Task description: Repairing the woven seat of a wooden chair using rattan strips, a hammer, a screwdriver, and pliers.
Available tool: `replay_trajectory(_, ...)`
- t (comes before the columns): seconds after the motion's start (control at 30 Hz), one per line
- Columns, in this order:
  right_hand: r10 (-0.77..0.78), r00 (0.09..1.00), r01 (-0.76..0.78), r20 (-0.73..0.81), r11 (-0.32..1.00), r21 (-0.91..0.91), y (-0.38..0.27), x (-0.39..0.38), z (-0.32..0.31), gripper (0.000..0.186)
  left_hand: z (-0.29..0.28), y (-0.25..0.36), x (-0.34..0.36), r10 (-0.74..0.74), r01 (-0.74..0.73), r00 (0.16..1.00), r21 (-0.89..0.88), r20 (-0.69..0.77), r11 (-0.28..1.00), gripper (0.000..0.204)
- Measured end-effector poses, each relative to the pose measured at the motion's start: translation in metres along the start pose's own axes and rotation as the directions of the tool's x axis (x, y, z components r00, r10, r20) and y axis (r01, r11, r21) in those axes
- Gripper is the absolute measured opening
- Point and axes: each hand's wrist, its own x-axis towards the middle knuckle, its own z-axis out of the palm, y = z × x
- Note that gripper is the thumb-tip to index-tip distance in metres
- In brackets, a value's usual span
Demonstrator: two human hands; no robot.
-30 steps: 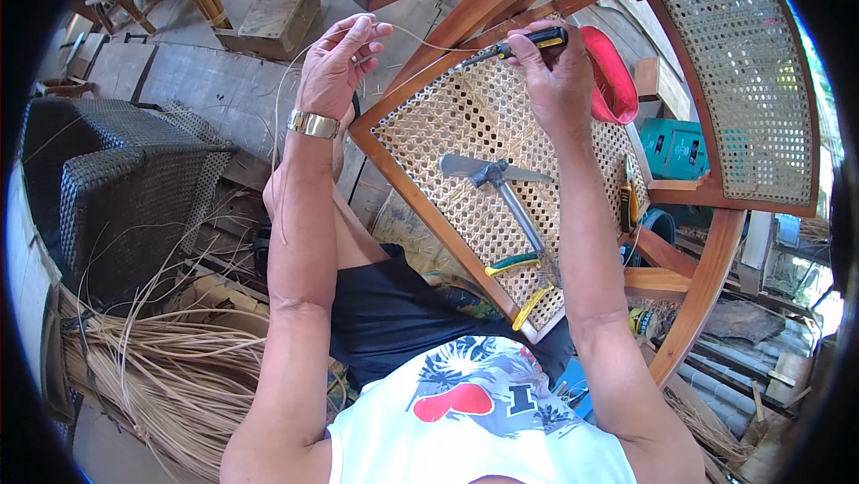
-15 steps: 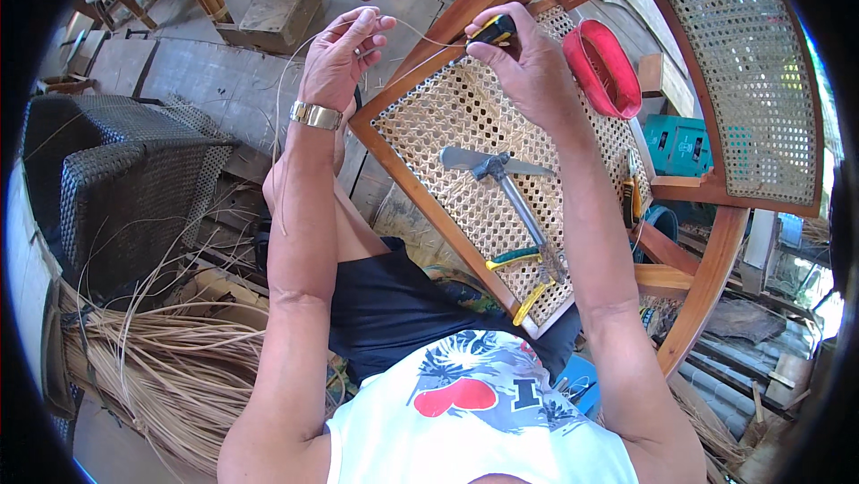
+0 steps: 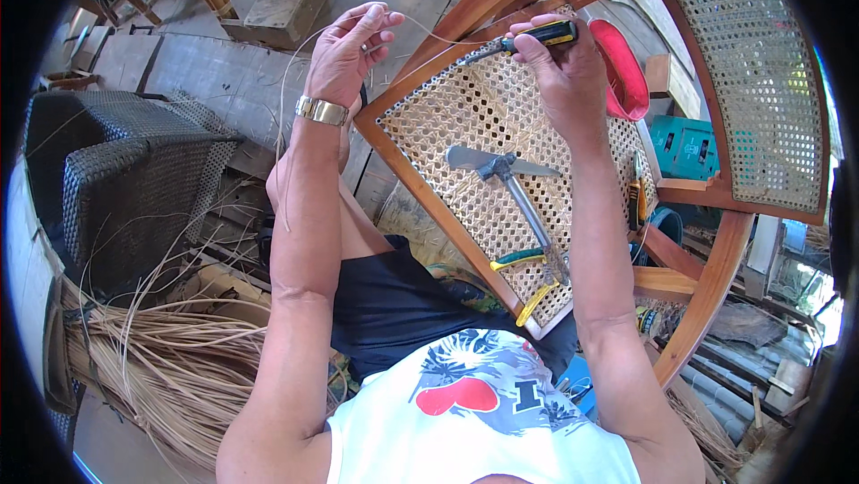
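Pliers (image 3: pixel 519 258) with green and yellow handles lie on the woven cane panel (image 3: pixel 429 129), near a hammer (image 3: pixel 526 208) resting across a blade (image 3: pixel 467 158). Beyond, the right hand (image 3: pixel 573 72) wraps its fingers around a screwdriver (image 3: pixel 548 34); whether they also grip the cane strand (image 3: pixel 436 36) I cannot tell. The left hand (image 3: pixel 344 55) pinches that strand between thumb and forefinger. Farther off sits a wooden box (image 3: pixel 286 5).

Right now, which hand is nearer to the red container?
Right. The right hand, gripping a black-and-yellow-handled tool, is just left of the red container, overlapping its edge in view. The left hand is much farther left.
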Motion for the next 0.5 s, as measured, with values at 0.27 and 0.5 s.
replay_trajectory(0.27, 0.046, 0.998, -0.051, 0.041, 0.990, 0.130, 0.012, -0.006, 0.013, 0.022, -0.001, -0.004, 0.000, -0.018, 0.018, 1.000, -0.013, 0.015, 1.000, 0.027)
replay_trajectory(0.5, 0.085, 0.993, -0.069, -0.087, 0.982, 0.177, 0.010, -0.001, -0.015, 0.023, -0.001, -0.003, 0.001, -0.017, 0.018, 1.000, -0.036, 0.006, 0.999, 0.028)
